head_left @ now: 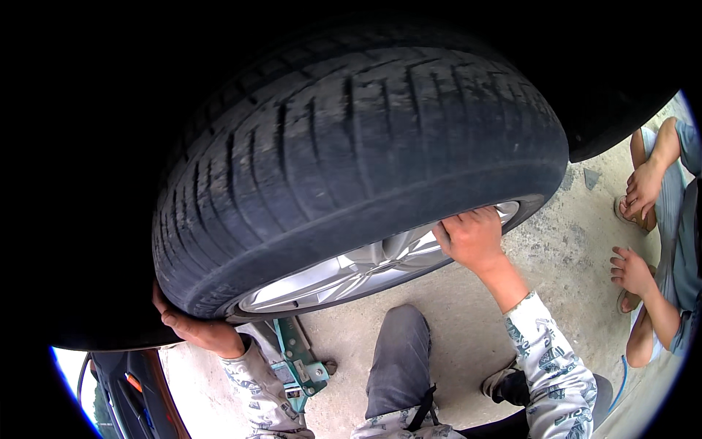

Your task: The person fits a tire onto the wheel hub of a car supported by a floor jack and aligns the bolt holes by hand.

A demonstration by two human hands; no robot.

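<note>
Wheel (358, 175): stands tilted within a dark arch (610, 121), its near face turned toward the person; whether its lowest part touches the floor cannot be told.
Tire (307, 157): black, grooved across the tread, with dusty, pale scuffs along the top.
Rim (380, 252): silver, with spokes spreading from the centre.
Left hand (203, 334): partly curled round the tire's lower left side, thumb in front; the other fingers are mostly hidden.
Right hand (475, 238): fingers bent inward over the rim's upper right part, gripping at its edge; the fingertips are hidden.
Sleeves (548, 358): white with a dark green print.
Floor (468, 322): pale, rough concrete, with a small grey flake (591, 178) near the arch's right end.
Jack (301, 366): green metal, on the floor just beside the left forearm.
Case (135, 395): black and orange, toward the floor's left edge.
Co-worker (684, 241): at the floor's right edge, both hands loosely open, well apart from the wheel.
Cord (620, 384): blue, on the floor near the co-worker.
</note>
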